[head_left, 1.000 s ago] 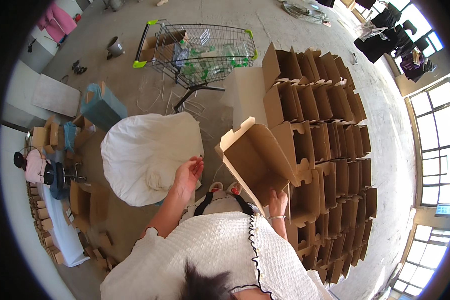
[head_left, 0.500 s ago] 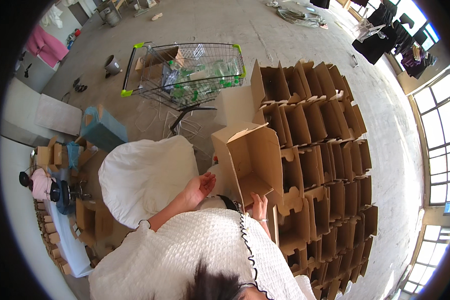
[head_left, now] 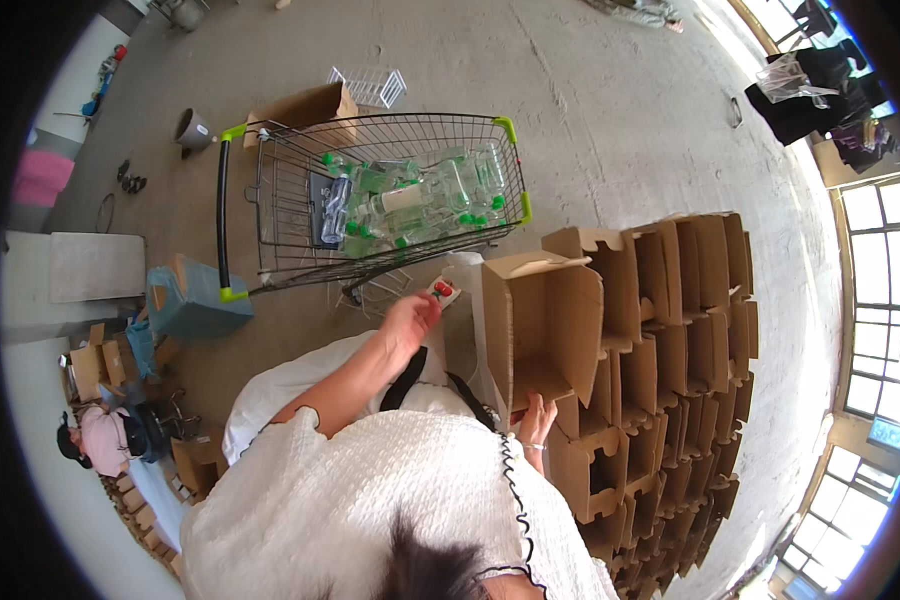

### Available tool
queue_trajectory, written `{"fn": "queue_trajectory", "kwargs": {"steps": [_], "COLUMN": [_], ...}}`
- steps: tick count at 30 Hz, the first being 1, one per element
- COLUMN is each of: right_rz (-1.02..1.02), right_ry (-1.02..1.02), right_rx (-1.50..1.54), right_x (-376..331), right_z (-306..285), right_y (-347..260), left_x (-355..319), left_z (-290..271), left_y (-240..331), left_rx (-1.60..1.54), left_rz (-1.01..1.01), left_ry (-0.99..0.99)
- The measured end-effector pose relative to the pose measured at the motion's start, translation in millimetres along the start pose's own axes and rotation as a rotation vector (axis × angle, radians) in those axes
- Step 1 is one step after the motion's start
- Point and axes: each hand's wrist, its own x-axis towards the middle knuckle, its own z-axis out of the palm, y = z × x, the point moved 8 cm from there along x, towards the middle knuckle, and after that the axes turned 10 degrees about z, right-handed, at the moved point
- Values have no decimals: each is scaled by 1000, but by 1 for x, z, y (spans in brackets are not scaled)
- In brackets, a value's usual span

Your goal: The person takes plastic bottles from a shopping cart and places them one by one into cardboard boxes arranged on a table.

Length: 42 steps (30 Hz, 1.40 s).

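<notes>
- Gripping the near edge of an open cardboard box [head_left: 553,310], the right hand [head_left: 535,418] has its fingers bent over the brown board, right of the centre of the frame.
- The left hand [head_left: 413,322] is free, its fingers loosely curled, near the middle of the frame and left of the box; a shoe with red on it [head_left: 444,291] shows just beyond the fingertips.
- Rows of open brown cartons [head_left: 678,360] fill the area from centre right to lower right.
- A wire cart [head_left: 223,215] with green corners stands at upper centre, carrying clear bottles [head_left: 460,185] with green caps.
- White cloth [head_left: 288,388] spreads left of the left forearm.
- A blue-wrapped box [head_left: 202,302] stands at the left; below it, at lower left, is a person in pink [head_left: 105,440].
</notes>
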Motion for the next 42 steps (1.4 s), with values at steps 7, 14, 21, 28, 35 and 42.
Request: {"fn": "queue_trajectory", "kwargs": {"steps": [7,14,21,28,35,42], "right_rz": [139,-88,171,180,195,182], "right_ry": [204,398,407,444,429,348], "right_rx": [-94,-692,-407,-312,-390,-355], "right_x": [16,77,51,55,58,68], "right_z": [27,-32,-9,-15,-7,-39], "right_y": [4,109,86,89,78,113], "left_x": [137,286,338,364,370,315], "left_z": [4,-111,-148,-130,-124,-81], "left_y": [128,90,58,44,49,68], "left_rx": [16,-136,-130,-281,-159,-366], "left_rz": [128,-79,18,-52,-54,-103], "left_ry": [186,503,704,700,803,513]}}
